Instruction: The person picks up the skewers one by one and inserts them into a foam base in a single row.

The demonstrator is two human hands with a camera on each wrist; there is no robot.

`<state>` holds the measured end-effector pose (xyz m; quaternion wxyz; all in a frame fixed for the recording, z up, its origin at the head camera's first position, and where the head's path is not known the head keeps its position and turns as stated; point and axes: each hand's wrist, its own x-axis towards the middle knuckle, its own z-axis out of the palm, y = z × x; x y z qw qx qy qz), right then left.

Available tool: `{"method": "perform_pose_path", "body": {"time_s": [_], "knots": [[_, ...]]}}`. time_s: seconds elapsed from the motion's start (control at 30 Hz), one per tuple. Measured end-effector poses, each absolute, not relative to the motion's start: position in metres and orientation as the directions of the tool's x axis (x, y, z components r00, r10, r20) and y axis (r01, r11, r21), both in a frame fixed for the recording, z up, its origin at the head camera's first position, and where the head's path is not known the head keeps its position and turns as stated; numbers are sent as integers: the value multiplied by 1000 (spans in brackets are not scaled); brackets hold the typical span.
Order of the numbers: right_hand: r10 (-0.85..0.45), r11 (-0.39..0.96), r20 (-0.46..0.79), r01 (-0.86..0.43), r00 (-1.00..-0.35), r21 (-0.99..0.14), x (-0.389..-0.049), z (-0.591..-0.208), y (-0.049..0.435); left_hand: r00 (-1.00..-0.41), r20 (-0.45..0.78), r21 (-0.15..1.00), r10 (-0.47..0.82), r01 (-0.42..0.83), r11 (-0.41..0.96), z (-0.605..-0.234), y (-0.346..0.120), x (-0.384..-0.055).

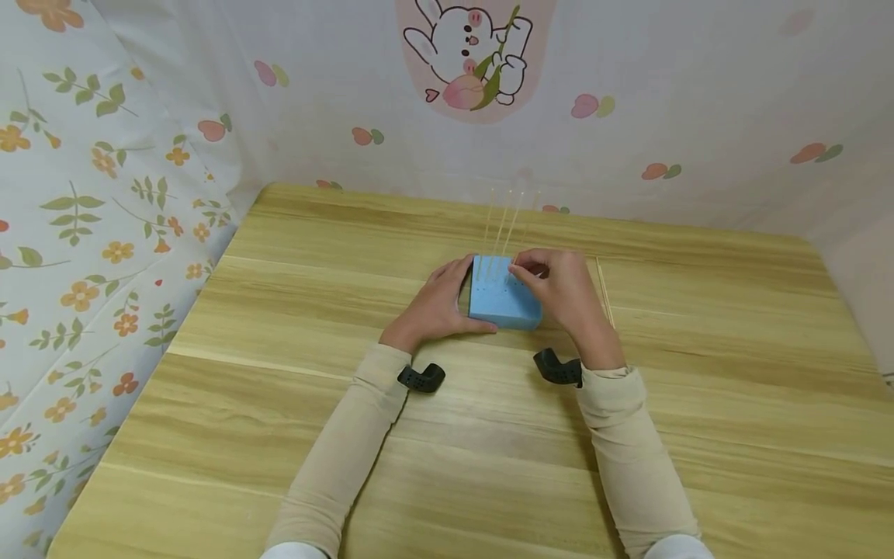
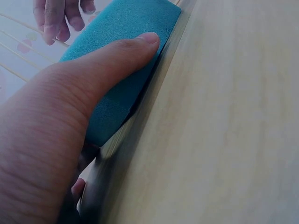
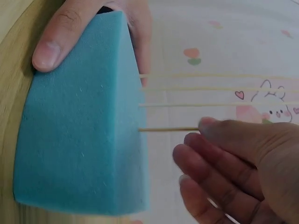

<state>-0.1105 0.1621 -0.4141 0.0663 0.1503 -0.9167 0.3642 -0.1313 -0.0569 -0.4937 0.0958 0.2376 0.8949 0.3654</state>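
A blue foam block (image 1: 504, 303) lies on the wooden table, with small holes in its top. Several thin wooden skewers (image 3: 187, 88) stand upright in it, in a row. My left hand (image 1: 436, 305) grips the block from the left, its thumb (image 2: 126, 53) along the near side and its other fingers behind. With thumb and index finger my right hand (image 1: 555, 283) pinches one more skewer (image 3: 163, 129), whose lower end meets the block's top. The other right fingers hang loosely curled below it in the right wrist view.
More loose skewers (image 1: 604, 295) lie on the table (image 1: 698, 349) just right of the right hand. A printed cloth (image 1: 314, 93) hangs along the table's back edge, and a flowered one (image 1: 91, 256) along the left. Each wrist wears a black camera mount (image 1: 422, 378).
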Motion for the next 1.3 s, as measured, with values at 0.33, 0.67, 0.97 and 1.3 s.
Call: {"method": "perform_pose_path", "body": {"time_s": [0.33,0.67,0.97,1.3], "knots": [[-151,805,147,-208,-978,-556,-85,-418,222,-877,-10,699,481,337,630,-493,-61,-132],[-40,862,-32,-18,-999,-506,-60,-433,282,-883,-27,695,470,321,643,-491,-67,-132],[55,859,-186,141,-981,-491,-62,-438,270,-876,-21,701,482,332,632,-494,-60,-130],[64,862,-274,191,-960,-469,-66,-436,270,-873,-20,698,488,337,632,-493,-55,-130]]}}
